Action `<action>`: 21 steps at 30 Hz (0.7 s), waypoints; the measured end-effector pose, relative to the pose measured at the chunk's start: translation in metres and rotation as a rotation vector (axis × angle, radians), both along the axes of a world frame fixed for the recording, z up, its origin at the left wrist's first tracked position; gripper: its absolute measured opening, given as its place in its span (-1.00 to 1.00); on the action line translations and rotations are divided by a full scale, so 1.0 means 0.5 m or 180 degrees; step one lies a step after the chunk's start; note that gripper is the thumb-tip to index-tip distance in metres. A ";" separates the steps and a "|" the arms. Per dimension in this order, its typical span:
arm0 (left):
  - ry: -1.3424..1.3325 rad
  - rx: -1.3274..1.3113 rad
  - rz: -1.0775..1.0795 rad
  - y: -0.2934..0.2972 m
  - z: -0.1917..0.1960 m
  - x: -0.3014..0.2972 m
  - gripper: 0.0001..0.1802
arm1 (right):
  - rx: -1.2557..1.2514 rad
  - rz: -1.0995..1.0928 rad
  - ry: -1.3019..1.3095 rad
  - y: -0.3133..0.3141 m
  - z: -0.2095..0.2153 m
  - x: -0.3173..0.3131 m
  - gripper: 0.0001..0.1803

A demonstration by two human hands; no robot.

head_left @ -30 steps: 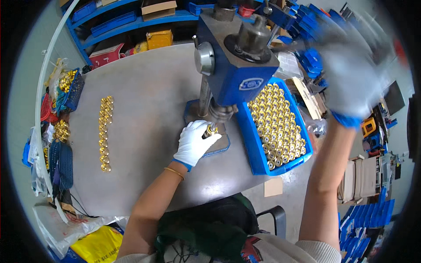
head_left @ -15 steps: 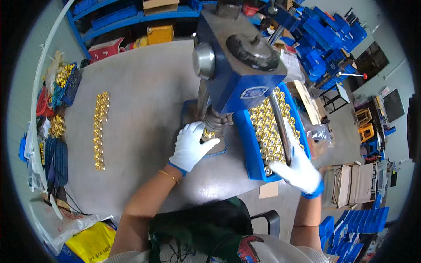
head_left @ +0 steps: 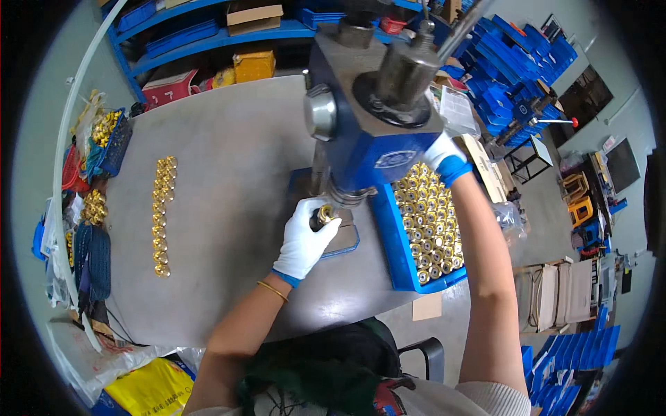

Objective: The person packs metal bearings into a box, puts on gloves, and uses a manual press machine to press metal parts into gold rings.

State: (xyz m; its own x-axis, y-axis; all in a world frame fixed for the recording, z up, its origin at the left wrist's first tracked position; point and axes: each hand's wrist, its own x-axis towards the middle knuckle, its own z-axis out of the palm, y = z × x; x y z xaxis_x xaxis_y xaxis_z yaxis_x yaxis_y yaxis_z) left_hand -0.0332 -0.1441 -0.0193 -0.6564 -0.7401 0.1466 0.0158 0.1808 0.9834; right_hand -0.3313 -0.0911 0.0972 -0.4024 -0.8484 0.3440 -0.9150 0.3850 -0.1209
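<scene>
My left hand (head_left: pixel 305 236), in a white glove, is closed around a small brass-coloured round fitting (head_left: pixel 325 213). It holds the fitting just below the ram (head_left: pixel 350 197) of a blue bench press (head_left: pixel 378 142). My right hand (head_left: pixel 444 151), also gloved, reaches up beside the far right side of the press head. Its fingers are hidden behind the head, so their grip does not show. Under my right forearm, a blue bin (head_left: pixel 390 239) holds many brass fittings (head_left: pixel 427 225) set in rows.
A line of brass fittings (head_left: pixel 161 215) lies on the left of the grey table (head_left: pixel 229 152). Blue baskets with more brass parts (head_left: pixel 105 130) stand at the left edge. Blue shelving (head_left: pixel 243 33) runs behind; a folding chair (head_left: pixel 555 295) stands at right.
My right hand has moved up and away from the lever bar over the bin to behind the press head. The metal cylinder on the press top has risen. My left hand stays near the ram.
</scene>
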 end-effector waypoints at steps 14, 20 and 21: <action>-0.2393 -0.2902 0.1975 -0.348 -0.055 0.406 -0.61 | -0.1261 0.0844 -0.3083 0.019 -0.260 -0.111 -0.59; -0.3339 -0.2938 0.1986 -0.418 -0.067 0.451 -0.53 | 0.0341 0.0892 -0.1079 0.080 -0.026 0.150 -0.58; -0.3319 -0.2931 0.1966 -0.418 -0.066 0.446 -0.53 | -0.0312 0.1035 -0.2128 0.084 -0.037 0.212 -0.72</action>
State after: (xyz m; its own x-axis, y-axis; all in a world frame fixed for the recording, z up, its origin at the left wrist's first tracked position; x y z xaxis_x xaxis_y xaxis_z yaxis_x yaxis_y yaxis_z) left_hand 0.1900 -0.3531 -0.0526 -0.3868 -0.8415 0.3771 -0.8984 0.4362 0.0520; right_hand -0.2254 -0.0491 0.0789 -0.2864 -0.9382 0.1943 -0.7001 0.0665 -0.7109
